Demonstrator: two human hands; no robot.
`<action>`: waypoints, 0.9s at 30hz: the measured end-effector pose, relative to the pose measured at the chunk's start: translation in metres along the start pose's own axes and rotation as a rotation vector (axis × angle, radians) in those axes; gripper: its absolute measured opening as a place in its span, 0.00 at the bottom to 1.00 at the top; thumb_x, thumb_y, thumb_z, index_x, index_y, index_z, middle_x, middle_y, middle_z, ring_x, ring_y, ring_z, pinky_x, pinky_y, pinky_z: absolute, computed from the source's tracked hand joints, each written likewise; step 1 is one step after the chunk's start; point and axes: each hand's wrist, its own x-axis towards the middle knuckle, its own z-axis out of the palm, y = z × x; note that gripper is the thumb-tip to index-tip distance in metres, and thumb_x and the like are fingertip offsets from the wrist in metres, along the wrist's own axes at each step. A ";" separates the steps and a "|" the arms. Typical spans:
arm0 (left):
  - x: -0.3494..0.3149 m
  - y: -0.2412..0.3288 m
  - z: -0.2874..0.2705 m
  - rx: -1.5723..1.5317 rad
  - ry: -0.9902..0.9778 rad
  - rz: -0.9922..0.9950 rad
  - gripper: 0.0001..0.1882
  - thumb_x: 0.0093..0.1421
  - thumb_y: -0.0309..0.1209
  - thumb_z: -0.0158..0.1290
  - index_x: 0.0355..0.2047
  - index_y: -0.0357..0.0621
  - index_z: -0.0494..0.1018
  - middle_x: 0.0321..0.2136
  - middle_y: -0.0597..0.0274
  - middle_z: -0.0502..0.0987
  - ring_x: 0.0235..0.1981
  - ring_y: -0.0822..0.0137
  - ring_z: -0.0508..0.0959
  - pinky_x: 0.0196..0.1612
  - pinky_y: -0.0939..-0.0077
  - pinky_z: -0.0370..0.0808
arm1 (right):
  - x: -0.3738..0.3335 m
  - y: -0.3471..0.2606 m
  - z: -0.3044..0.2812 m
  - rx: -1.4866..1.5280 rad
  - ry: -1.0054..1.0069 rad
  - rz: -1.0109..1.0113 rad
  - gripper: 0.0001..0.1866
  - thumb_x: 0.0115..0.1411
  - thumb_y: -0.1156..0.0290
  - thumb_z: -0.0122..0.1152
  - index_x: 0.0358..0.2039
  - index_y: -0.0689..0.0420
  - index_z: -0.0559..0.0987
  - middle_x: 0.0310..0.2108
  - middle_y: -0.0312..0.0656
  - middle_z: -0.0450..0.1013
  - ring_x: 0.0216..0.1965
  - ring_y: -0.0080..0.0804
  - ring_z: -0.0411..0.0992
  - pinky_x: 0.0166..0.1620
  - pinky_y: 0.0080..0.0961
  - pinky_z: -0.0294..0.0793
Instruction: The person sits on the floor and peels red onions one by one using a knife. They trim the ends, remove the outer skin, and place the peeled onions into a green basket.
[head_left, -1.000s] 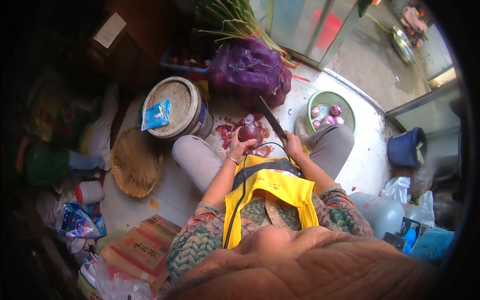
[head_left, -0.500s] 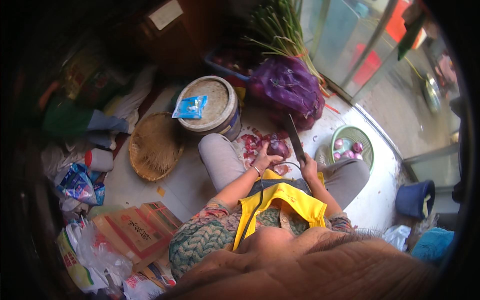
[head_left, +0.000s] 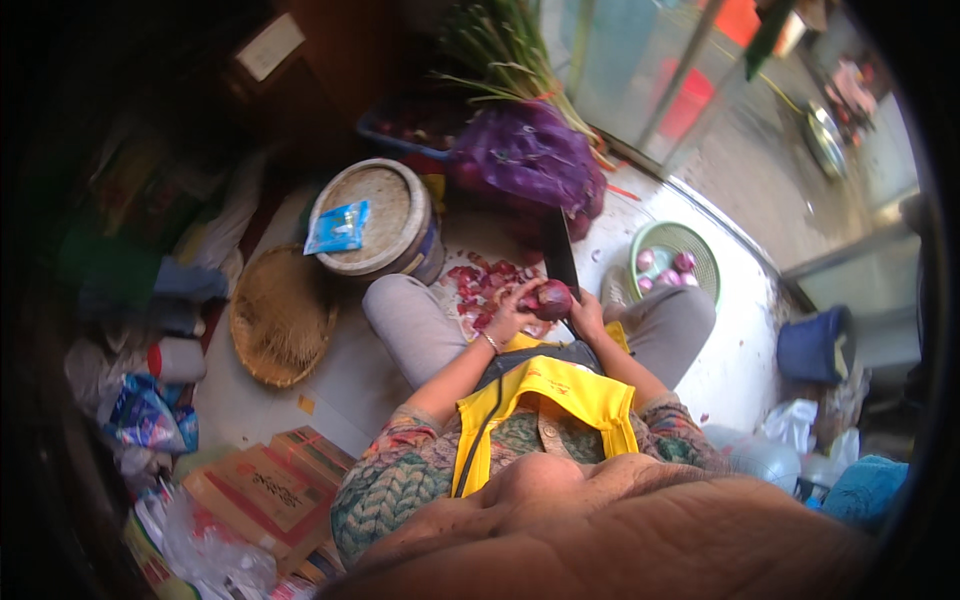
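A green colander (head_left: 654,239) sat at two o'clock from the hands; the right hand (head_left: 588,316) was wrapped round a knife (head_left: 561,252) pointing near twelve. The left hand (head_left: 511,314) curled round a red onion (head_left: 549,300), loose skins (head_left: 478,284) at ten; peeling seemed in hand, calling next for a steady hold and careful blade.

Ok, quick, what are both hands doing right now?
Left hand: closed around a red onion.
Right hand: closed on the handle of a knife, blade pointing away from the person.

Single head-height fisheye view, down toward the floor (head_left: 745,345)
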 end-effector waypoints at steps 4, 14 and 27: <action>0.011 -0.007 -0.018 -0.606 -0.055 -0.296 0.20 0.63 0.37 0.49 0.53 0.41 0.74 0.50 0.56 0.77 0.50 0.58 0.77 0.52 0.64 0.76 | 0.013 0.004 0.000 0.031 0.061 0.037 0.20 0.64 0.58 0.58 0.49 0.59 0.80 0.35 0.56 0.80 0.36 0.43 0.80 0.43 0.35 0.75; 0.012 0.017 -0.018 -0.465 -0.058 -0.604 0.25 0.58 0.34 0.58 0.55 0.44 0.68 0.44 0.55 0.76 0.41 0.60 0.80 0.43 0.70 0.80 | 0.004 -0.029 0.007 0.012 0.059 -0.085 0.18 0.65 0.61 0.59 0.49 0.60 0.79 0.36 0.54 0.80 0.37 0.37 0.79 0.44 0.32 0.75; 0.024 -0.065 -0.058 0.077 0.099 -0.319 0.35 0.46 0.29 0.69 0.54 0.44 0.68 0.47 0.60 0.74 0.46 0.64 0.77 0.49 0.73 0.76 | -0.022 -0.064 -0.026 -0.422 0.066 -0.630 0.14 0.64 0.67 0.55 0.50 0.45 0.77 0.31 0.52 0.76 0.31 0.54 0.76 0.34 0.43 0.76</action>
